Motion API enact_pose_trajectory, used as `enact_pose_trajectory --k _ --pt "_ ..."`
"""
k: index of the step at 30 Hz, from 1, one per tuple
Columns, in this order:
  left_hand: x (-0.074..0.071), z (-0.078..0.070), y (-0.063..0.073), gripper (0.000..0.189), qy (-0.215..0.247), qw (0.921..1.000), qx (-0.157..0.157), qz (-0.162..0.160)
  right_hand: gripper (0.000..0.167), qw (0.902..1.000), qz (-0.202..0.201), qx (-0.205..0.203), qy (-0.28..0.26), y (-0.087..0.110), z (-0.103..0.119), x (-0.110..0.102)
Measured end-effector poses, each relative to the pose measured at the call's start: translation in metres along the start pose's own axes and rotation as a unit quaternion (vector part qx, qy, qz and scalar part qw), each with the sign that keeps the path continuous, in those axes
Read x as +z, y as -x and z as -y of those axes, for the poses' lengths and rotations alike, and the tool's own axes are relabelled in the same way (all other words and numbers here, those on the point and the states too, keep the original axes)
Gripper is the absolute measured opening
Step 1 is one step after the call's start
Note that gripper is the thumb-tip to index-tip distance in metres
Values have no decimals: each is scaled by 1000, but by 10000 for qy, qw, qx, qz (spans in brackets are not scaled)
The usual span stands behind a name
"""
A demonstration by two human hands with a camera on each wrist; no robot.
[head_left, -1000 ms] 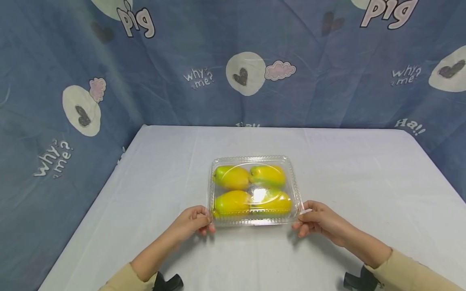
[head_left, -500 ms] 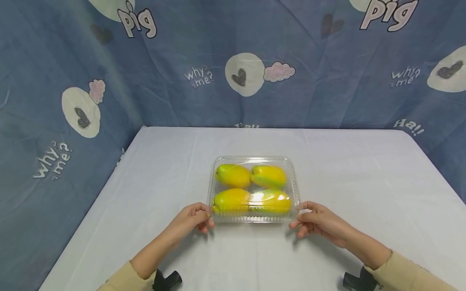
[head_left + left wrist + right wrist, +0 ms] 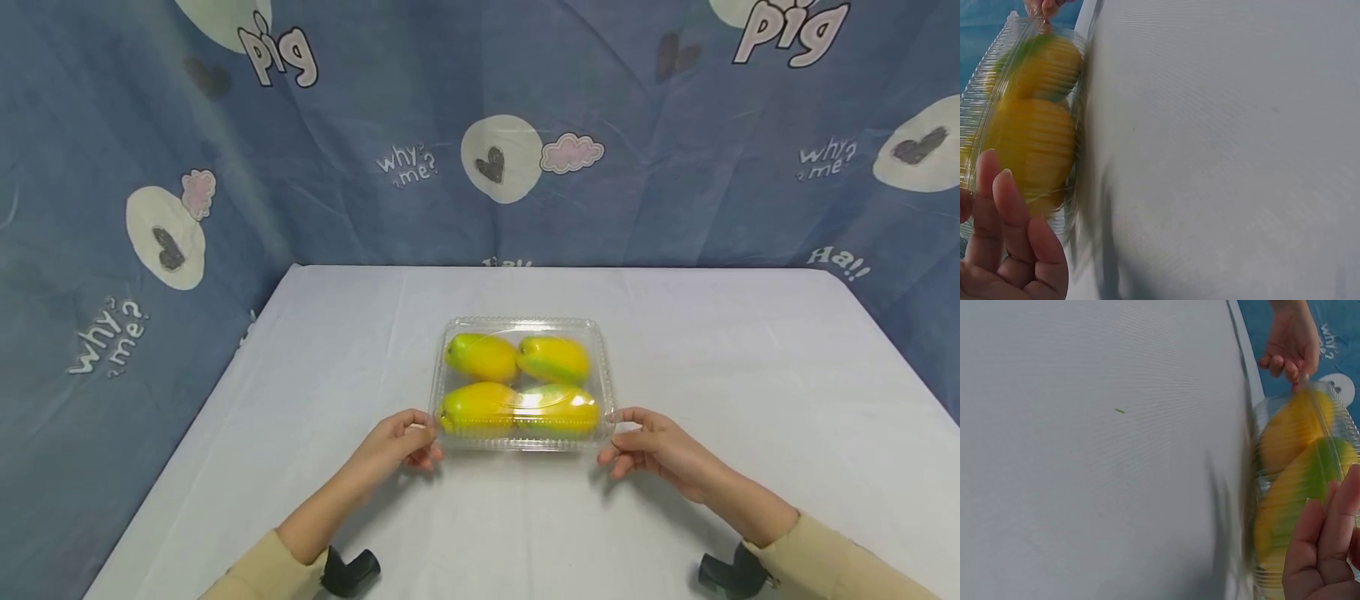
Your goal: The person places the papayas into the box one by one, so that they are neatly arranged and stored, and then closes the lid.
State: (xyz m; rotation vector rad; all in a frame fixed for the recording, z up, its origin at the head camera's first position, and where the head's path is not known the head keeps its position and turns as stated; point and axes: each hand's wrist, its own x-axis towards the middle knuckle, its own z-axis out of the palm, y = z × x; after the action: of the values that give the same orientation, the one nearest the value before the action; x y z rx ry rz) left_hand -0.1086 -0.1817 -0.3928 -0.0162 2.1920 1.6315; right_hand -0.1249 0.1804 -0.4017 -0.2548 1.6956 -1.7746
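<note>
A clear plastic clamshell container point(image 3: 525, 444) lies lid-up in the middle of the white table in the head view. Several yellow-green mangoes point(image 3: 557, 358) sit inside it in two rows. My left hand point(image 3: 397, 446) holds the rim at the near left corner between thumb and index finger. At the near right corner, my right hand point(image 3: 656, 446) has its thumb and index finger at the rim. The remaining fingers of each hand sit below the rim, outside the box. In the wrist views the container's base is at or just above the cloth; I cannot tell which.
White cloth point(image 3: 337, 333) covers the table around the box. A blue printed curtain point(image 3: 375, 83) hangs behind the far edge and along the left side. Black wrist devices point(image 3: 351, 573) show under both beige sleeves point(image 3: 262, 571).
The container has shifted slightly away from me, toward the far edge, with both hands staying at its near corners. The head view has tilted up a little.
</note>
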Motion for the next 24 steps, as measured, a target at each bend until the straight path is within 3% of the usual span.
enact_pose_trajectory --k 10,13,15,17,19,20,22,24 --pt "-6 0 -6 39 -175 9997 84 122 56 9990 -259 163 325 -1 -1 -1" --pt "-13 -2 -4 45 -464 9987 183 88 57 9940 -561 122 928 3 1 -1" --pt "-20 -4 -2 49 -676 9972 320 -50 54 9834 -882 -115 1582 7 4 -3" --pt "-30 -7 2 51 -1117 9921 460 -346 48 9570 -1314 -507 2536 11 7 -7" --pt "-42 -6 4 54 -1738 9801 679 -677 44 9124 -1788 -880 3575 17 11 -13" --pt "-48 -5 5 55 -2136 9699 760 -884 44 8868 -1968 -1046 4048 20 12 -16" --pt "-62 -2 5 57 -2942 9425 932 -1283 45 8324 -2321 -1328 4855 25 15 -22" --pt "-75 1 5 59 -3574 9137 1107 -1587 48 7939 -2509 -1545 5319 28 18 -30"
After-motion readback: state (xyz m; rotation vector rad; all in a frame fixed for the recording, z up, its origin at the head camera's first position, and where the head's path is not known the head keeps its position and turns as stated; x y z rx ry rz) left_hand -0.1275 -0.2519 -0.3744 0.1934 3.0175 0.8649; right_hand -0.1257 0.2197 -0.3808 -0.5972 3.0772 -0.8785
